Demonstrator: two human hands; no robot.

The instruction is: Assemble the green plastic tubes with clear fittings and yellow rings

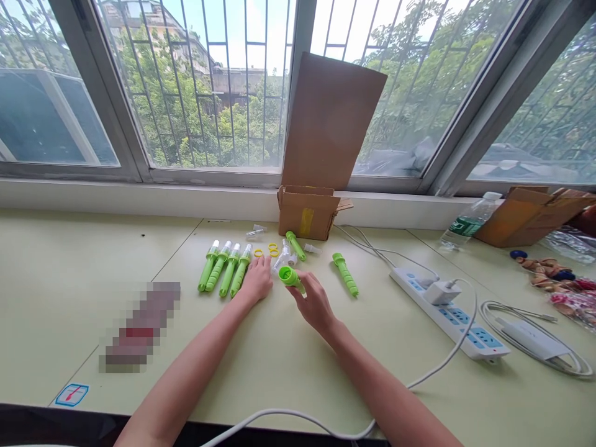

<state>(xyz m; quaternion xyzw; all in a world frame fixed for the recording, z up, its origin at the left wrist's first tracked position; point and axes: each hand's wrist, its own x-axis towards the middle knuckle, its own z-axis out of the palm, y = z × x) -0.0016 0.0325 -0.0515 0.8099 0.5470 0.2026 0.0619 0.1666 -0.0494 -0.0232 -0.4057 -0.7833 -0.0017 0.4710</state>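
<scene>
My right hand is closed around a green plastic tube, its open end facing me. My left hand rests on the pale green table, fingers stretched toward small yellow rings and a clear plastic piece. Just left of that hand lies a row of several assembled green sticks with clear caps. Two more green tubes lie loose, one to the right of my right hand and another near the box.
An open cardboard box stands against the window sill. A white power strip with a plugged charger and cables lies at the right. A water bottle, another box and trinkets sit far right. A blurred patch lies at the left.
</scene>
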